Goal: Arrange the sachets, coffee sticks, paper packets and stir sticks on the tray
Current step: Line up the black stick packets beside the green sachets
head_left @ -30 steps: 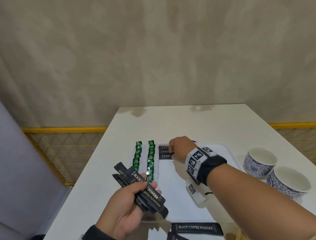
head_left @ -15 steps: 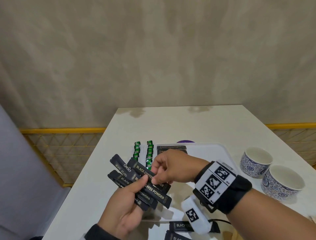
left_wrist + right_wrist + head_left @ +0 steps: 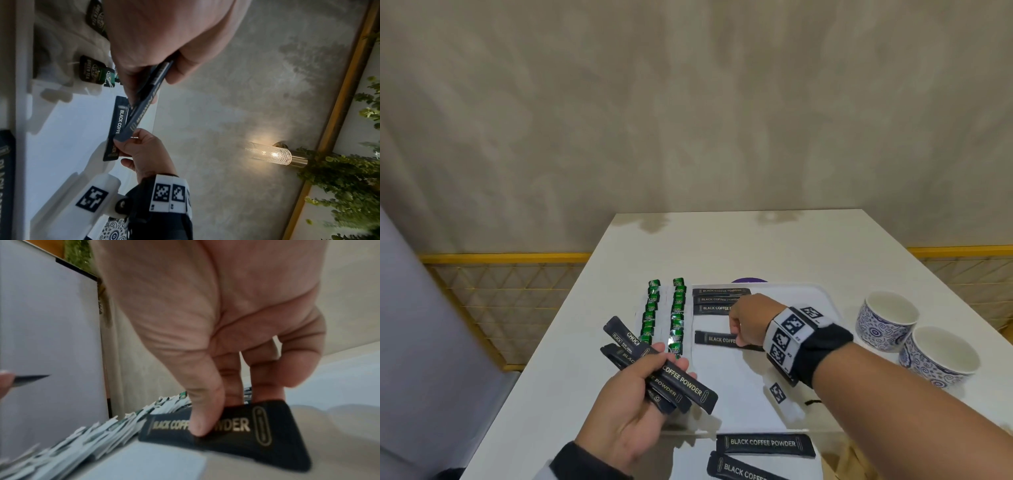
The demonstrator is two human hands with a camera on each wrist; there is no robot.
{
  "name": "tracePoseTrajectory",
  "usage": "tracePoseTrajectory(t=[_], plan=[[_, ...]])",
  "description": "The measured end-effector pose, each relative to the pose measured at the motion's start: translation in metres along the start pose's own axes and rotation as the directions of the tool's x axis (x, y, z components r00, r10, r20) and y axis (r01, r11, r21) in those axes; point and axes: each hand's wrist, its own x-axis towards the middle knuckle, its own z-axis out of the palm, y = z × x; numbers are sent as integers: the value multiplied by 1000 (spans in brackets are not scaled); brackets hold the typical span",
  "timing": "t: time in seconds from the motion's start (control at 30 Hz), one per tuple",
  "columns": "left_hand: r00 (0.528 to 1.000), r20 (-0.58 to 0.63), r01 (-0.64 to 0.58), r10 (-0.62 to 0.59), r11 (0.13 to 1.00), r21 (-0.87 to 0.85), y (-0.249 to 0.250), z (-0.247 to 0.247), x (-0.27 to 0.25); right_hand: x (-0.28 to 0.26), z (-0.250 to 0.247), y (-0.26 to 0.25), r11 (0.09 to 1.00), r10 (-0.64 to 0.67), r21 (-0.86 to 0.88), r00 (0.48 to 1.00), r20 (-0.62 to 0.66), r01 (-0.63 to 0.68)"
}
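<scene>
My left hand (image 3: 635, 397) grips a fan of several black coffee sticks (image 3: 681, 378) above the tray's near left corner. My right hand (image 3: 748, 322) pinches one black coffee stick (image 3: 717, 339) between thumb and fingers, low over the white tray (image 3: 822, 291); the right wrist view shows the thumb (image 3: 203, 410) on its printed face (image 3: 242, 425). Three coffee sticks (image 3: 720, 299) lie in a row at the tray's far edge. Two columns of green sachets (image 3: 677, 315) fill the tray's left side. In the left wrist view the held stick (image 3: 116, 128) appears beyond the left hand's bundle (image 3: 148, 97).
Two more black coffee sticks (image 3: 763, 445) lie on the table in front of the tray. Two blue-patterned cups (image 3: 890, 320) stand at the right. A purple object (image 3: 749, 280) peeks out behind the tray. The white table (image 3: 739, 246) ends at a beige wall.
My right hand placed a stick in the far row, came back to the left hand's bundle, took one stick, and now holds it low over the tray below the row of three.
</scene>
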Motion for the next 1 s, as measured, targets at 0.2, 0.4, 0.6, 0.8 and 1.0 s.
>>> tracePoseTrajectory(t=[0.2, 0.4, 0.6, 0.8, 1.0], plan=[[999, 27, -20, 19, 999, 30, 3, -2, -4, 6, 7, -2, 995, -68, 58, 991, -117, 76], [999, 38, -39, 37, 998, 55, 1, -4, -4, 13, 2, -8, 995, -100, -31, 987, -129, 97], [998, 58, -40, 35, 996, 77, 1, -5, -5, 26, 0, -7, 993, -79, -94, 991, -103, 70], [998, 46, -51, 47, 994, 94, 1, -4, -3, 33, 2, -6, 991, -90, -111, 988, -122, 76], [999, 25, -47, 45, 994, 98, -2, -4, -2, 36, 7, -7, 994, -83, -88, 984, -159, 70]])
